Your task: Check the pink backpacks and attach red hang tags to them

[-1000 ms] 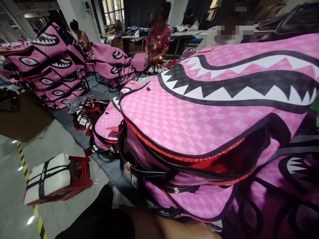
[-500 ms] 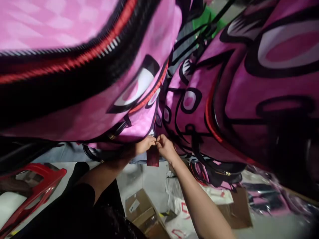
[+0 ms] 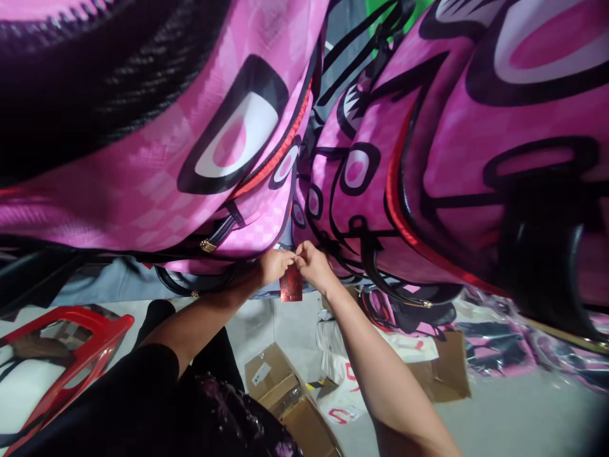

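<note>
My left hand (image 3: 276, 264) and my right hand (image 3: 313, 263) meet fingertip to fingertip between two rows of pink bags, both closed in a pinch. Just beneath the fingers hangs a red hang tag (image 3: 292, 284) with shiny print. The fingers hide its top end, and any cord there is too fine to make out. To the left, close to my face, bulges a pink checked backpack (image 3: 157, 209) with printed eyes and a red-edged zipper. Another pink backpack (image 3: 469, 158), with printed eyes and teeth, stands on the right.
A red plastic chair (image 3: 95, 330) is at lower left. On the floor lie an open cardboard box (image 3: 273, 381), white sacks (image 3: 337, 355) and plastic-wrapped pink and black goods (image 3: 499, 349). A black strap (image 3: 542, 247) hangs at the right.
The view has tilted and shifted a little, so the hands and the tag appear slightly higher. Both hands stay pinched together above the tag, whose printed face shows more clearly.
</note>
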Demonstrator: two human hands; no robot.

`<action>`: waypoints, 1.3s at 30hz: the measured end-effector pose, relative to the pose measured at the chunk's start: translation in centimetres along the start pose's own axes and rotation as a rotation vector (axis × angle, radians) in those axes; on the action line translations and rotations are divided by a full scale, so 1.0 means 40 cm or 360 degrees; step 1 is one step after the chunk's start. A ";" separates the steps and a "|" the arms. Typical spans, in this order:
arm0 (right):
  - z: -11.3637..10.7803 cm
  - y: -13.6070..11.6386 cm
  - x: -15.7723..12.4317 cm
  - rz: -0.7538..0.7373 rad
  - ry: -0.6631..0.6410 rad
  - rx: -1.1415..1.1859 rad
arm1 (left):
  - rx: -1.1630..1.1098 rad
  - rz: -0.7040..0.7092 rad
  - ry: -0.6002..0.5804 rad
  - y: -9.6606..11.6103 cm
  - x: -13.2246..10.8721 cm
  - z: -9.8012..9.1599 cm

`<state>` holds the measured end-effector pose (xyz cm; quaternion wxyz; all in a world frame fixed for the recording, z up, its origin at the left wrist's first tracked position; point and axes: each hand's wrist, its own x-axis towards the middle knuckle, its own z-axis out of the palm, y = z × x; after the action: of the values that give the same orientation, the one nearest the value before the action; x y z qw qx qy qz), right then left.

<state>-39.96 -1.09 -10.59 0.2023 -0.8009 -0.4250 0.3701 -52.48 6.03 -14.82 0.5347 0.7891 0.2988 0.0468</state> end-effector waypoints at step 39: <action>0.013 0.044 0.030 -0.0180 0.0160 0.0092 | 0.0052 -0.0268 -0.0131 0.079 -0.027 -0.048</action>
<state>-39.00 -1.06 -12.56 0.2672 -0.7870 -0.4480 0.3295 -52.79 6.26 -11.00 0.5357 0.7710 0.3425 -0.0355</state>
